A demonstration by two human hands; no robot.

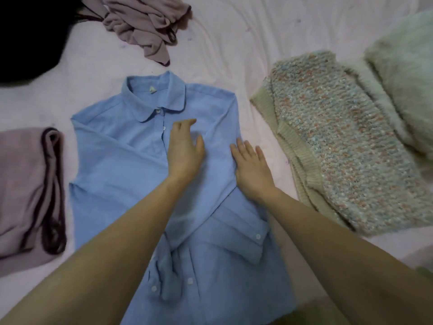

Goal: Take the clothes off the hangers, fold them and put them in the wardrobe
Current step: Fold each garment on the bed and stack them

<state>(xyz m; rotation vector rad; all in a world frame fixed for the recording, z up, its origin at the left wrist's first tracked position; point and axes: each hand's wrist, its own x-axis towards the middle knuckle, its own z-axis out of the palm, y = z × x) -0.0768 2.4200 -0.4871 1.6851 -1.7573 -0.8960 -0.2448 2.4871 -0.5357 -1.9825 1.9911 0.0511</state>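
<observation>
Both forearms reach in from the bottom of the frame onto a blue shirt (pixel 131 174) that lies flat, front up, in the middle of a pale pink bedsheet (pixel 234 43). The shirt's long axis runs from the bottom centre of the frame up to its collar, which points toward the upper left of centre; the hem end is nearest, at the lower edge. Both sleeves are folded across the front, their buttoned cuffs crossing in the lower centre.

The left hand (pixel 185 151) rests palm-down on the chest beside the button placket, fingers spread and slightly bent, gripping nothing. The right hand (pixel 251 167) lies flat on the shirt's right folded edge, fingers straight and apart, holding nothing.

At the left edge sits a folded mauve garment (pixel 23 184) with dark trim. To the right lies a speckled knit cardigan (pixel 339 141), and beyond it, at the right edge, a fluffy pale green garment (pixel 403 73). At the top left of centre is a crumpled mauve garment (pixel 145 22), with a dark shape (pixel 30 36) in the upper left corner.
</observation>
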